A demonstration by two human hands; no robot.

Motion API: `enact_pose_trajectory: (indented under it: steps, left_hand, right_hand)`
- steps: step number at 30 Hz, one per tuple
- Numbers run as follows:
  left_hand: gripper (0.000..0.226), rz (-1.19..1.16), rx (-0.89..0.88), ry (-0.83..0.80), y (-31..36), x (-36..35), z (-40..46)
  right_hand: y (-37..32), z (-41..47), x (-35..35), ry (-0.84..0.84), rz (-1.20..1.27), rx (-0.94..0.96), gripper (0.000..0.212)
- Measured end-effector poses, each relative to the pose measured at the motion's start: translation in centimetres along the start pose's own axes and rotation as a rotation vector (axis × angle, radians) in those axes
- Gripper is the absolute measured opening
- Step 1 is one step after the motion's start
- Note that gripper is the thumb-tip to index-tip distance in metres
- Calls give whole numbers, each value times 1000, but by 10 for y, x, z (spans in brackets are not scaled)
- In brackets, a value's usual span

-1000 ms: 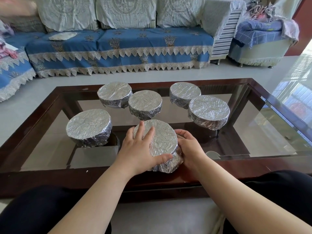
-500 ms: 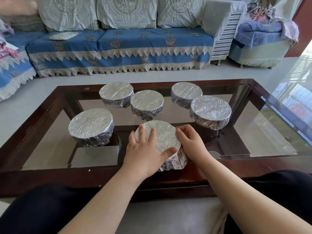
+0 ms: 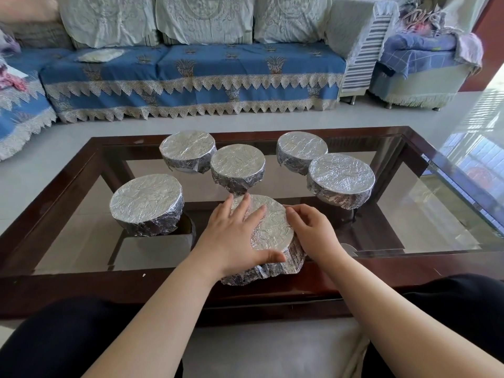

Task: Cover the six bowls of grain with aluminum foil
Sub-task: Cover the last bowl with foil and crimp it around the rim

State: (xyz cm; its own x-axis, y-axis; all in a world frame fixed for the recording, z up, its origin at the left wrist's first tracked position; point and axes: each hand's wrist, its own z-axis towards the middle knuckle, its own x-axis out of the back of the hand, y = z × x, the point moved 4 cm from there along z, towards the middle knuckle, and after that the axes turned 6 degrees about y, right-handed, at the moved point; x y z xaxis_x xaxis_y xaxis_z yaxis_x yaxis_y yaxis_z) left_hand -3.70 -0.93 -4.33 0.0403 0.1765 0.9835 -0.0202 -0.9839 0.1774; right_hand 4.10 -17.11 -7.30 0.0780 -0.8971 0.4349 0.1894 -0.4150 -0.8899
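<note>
Foil-covered bowl (image 3: 272, 236) under left hand (image 3: 234, 238), beside right hand (image 3: 313, 236)

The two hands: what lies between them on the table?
Between the left hand and the right hand lies the nearest foil-covered bowl; both hands touch its foil, as the head view shows.
</note>
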Motion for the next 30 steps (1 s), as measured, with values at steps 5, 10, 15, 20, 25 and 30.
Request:
enact_pose_trajectory:
  steps: [5,10,15,20,25,30]
  left_hand:
    - [116,3,43,-13,0,-3,-2]
    - [115,-9,63,-8,0,-5,-1]
    - [115,-7,77,2,0,-6,-3]
    - [116,-5,85,11,1,-7,-2]
    - [118,0,90,14,1,-6,-3]
    - [118,6,90,25,2,-6,-3]
  right_hand:
    - [7,-21,-4,-286,243,-177,49]
    - [13,-26,-3,-262,538,-341,75]
    - [15,-26,-7,-212,794,-460,46]
    - [21,-30,-11,-132,781,-449,58]
    - [20,-35,-17,-76,764,-421,93]
    - [15,-37,-17,-8,799,-471,38]
